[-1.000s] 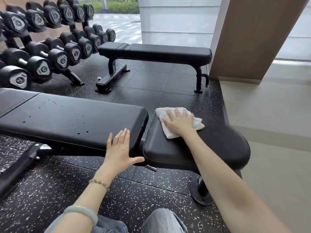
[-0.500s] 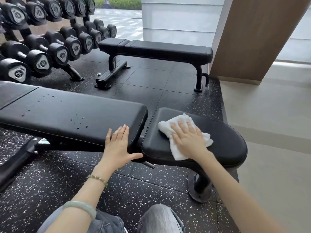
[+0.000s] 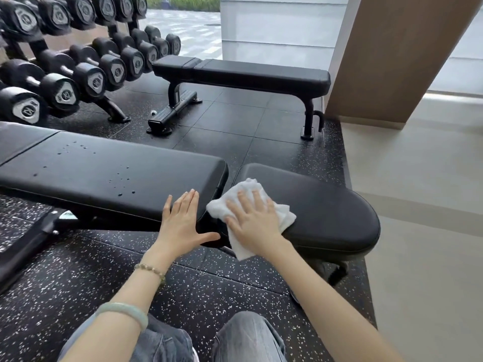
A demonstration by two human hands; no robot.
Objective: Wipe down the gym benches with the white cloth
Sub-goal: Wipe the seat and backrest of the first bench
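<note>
text: none legible | dumbbell end plates [image 3: 67,94] — logos blurred

White cloth [image 3: 251,205]; black bench pads [image 3: 104,176] – floor mat [image 3: 78,283] black w/ white speckles; bangle [image 3: 125,312] pale green.

Two benches [image 3: 104,173] [image 3: 248,74], one cloth [image 3: 247,188], two hands [image 3: 183,220] [image 3: 253,223]

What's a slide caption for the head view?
Right hand presses white cloth on bench seat pad; left hand rests flat on droplet-speckled back pad.
</note>
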